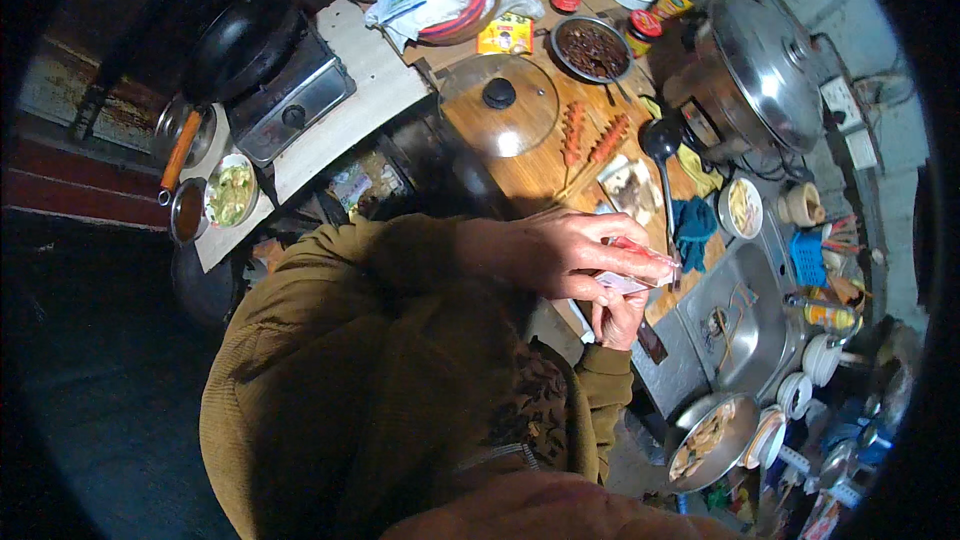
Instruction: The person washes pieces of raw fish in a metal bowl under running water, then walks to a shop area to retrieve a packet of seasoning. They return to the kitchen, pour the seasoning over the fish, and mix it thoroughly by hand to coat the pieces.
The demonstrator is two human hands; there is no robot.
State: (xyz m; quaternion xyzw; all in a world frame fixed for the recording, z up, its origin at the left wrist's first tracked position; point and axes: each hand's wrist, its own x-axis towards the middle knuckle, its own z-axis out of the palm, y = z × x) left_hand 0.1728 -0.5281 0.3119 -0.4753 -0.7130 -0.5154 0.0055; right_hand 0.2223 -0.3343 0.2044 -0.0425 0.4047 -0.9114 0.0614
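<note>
A small clear-and-red plastic packet [630, 281] is pinched between my two hands, above the near end of the wooden board. My left hand [570, 251] lies over its top, fingers bent around it. From below, my right hand [621, 319] grips its lower side, partly hidden by the left. A dark wooden knife handle [651, 341] shows just beside my right hand; its blade is mostly hidden. Beyond the hands, two skewers of scored red sausage [609, 139] rest on the wooden board [517, 172]. A stained whitish sheet or wrapper [632, 187] lies nearer.
A glass lid [499, 101] and a bowl of dark sauce [591, 49] are at the board's far end. Right of it are a black ladle [660, 139], teal cloth [691, 229], lidded electric pot [750, 82] and steel sink [757, 315]. A wok [244, 41] sits on the gas stove [292, 116] at left.
</note>
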